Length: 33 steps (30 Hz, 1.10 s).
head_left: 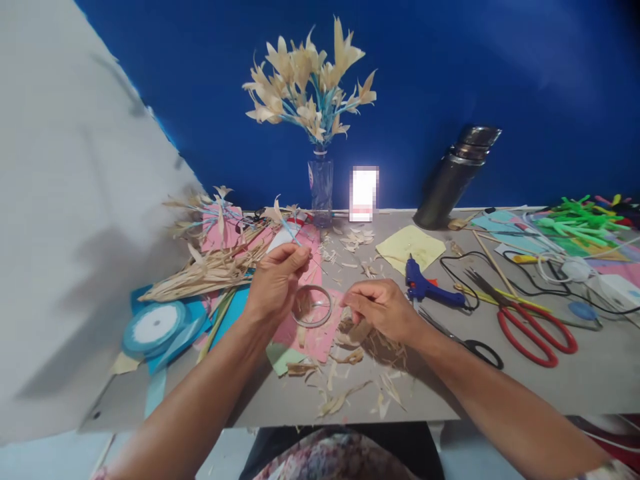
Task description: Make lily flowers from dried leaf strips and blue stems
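Note:
My left hand (280, 279) is closed in a pinch around the thin stem of a dried-husk flower (275, 212), whose pale petals point up and away. My right hand (380, 307) hovers over husk scraps (357, 333) with its fingers curled together; whatever they pinch, if anything, is hidden. Between the hands a roll of clear tape (313, 325) lies on pink paper (327, 343). Left of my left hand are a bundle of dried husk strips (200, 275) and a spool of blue ribbon (154, 327).
A bottle (321, 190) of husk flowers (305, 73) stands by the blue wall, near a leaning dark flask (450, 187). To the right lie a blue glue gun (433, 290), black-handled scissors (483, 350), red-handled scissors (537, 333), a cord and green pipe cleaners (575, 223).

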{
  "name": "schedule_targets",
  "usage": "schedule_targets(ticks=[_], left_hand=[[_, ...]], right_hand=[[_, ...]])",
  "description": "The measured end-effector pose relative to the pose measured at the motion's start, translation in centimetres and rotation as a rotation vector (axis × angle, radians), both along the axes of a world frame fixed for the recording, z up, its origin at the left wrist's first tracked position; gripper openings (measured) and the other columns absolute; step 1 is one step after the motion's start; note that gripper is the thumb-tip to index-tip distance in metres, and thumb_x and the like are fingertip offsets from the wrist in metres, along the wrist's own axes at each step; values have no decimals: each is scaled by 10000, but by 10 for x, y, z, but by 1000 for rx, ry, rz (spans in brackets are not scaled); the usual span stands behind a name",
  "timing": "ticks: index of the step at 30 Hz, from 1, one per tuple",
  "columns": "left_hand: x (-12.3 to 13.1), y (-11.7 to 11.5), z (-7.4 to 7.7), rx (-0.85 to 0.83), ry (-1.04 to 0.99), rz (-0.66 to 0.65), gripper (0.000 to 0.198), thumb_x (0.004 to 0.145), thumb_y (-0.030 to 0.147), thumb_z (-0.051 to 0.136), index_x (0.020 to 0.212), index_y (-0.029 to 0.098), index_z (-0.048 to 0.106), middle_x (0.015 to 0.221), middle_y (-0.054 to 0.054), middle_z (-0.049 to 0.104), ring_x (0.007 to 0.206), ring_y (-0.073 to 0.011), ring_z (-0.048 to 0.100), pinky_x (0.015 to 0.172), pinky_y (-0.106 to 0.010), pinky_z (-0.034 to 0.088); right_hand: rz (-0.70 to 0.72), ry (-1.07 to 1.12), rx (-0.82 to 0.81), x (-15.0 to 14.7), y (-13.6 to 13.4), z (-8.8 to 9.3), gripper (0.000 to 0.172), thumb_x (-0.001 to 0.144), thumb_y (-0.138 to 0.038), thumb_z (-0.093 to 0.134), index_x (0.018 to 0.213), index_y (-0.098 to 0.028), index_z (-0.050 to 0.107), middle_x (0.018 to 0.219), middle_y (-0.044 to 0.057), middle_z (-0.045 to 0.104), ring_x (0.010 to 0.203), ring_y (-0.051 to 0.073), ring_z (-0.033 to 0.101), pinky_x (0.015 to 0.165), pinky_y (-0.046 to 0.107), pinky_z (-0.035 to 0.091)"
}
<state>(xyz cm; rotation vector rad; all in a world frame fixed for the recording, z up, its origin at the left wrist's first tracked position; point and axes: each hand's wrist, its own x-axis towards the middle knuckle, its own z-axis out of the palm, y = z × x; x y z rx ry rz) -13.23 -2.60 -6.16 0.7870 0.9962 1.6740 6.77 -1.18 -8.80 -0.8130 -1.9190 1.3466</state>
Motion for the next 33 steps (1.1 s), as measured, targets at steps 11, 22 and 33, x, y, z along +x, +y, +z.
schedule_targets(ticks=[11, 22, 33], left_hand=[[26, -26, 13, -50, -277, -251, 254, 709, 198, 856, 699, 153, 606, 676, 9, 645, 666, -106, 647, 718, -239, 552], [34, -68, 9, 55, -416, -173, 249, 762, 158, 818, 706, 145, 576, 739, 55, 572, 547, -12, 492, 765, -231, 570], [60, -108, 15, -27, -191, -418, 351, 676, 308, 889, 705, 169, 568, 686, 42, 597, 597, -113, 635, 621, -269, 552]], right_hand=[[202, 555, -366, 5, -5, 32, 304, 837, -470, 754, 716, -192, 741, 1040, 91, 742, 640, 110, 539, 534, 254, 396], [68, 567, -683, 41, -94, 16, 369, 828, -457, 757, 639, -172, 619, 417, -90, 346, 412, 60, 230, 456, 227, 211], [-360, -167, -454, 226, -224, -84, 536, 709, -647, 702, 1124, -310, 744, 488, 0, 516, 443, 202, 462, 461, 317, 379]])
